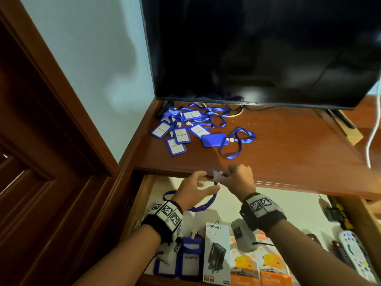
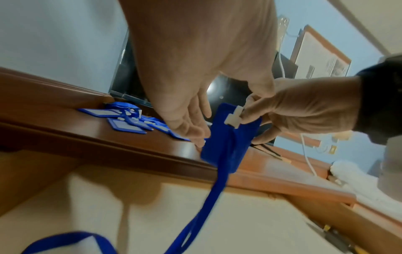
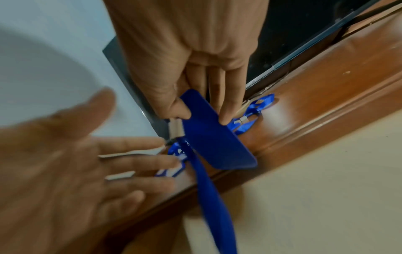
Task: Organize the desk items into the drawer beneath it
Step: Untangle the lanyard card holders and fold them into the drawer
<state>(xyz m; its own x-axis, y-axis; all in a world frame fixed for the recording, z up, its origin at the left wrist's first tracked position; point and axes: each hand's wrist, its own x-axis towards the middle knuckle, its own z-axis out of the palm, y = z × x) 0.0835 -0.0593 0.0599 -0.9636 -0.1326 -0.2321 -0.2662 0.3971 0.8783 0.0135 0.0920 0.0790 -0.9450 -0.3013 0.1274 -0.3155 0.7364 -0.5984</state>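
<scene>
Right hand (image 3: pixel 185 56) pinches a blue badge holder (image 3: pixel 215 135) above the drawer (image 1: pixel 268 205); left hand (image 1: pixel 195 189) released, beside.

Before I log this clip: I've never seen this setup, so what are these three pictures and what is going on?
No machine here: a person wears one camera on the head and one on each wrist. The head view looks down at a wooden desk below a dark screen, with an open drawer beneath. The two wrist views look along each hand.

The right hand pinches a blue badge holder by its white clip; its lanyard hangs toward the drawer. The left hand is beside it, fingers spread, gripping nothing.

A pile of badge holders lies on the desk. The drawer holds charger boxes and remotes.
</scene>
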